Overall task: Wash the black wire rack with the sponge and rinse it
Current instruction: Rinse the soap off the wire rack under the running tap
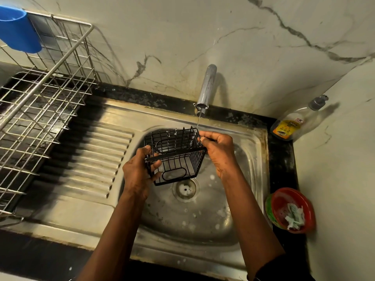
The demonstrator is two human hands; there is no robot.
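Note:
I hold the black wire rack (176,157) over the steel sink basin (249,157), tilted on its side. My left hand (140,169) grips its near left edge, thumb over the rim bar. My right hand (218,149) pinches the far right corner. A thin stream of water runs from the chrome tap (207,88) onto that far right corner. No sponge is in view.
A steel dish-drying rack (40,110) stands on the left over the ribbed drainboard (97,155), with a blue cup (18,29) hung on it. A soap bottle (292,124) lies in the right corner. A red bowl (290,209) with scraps sits on the right counter. The drain (185,189) lies below the rack.

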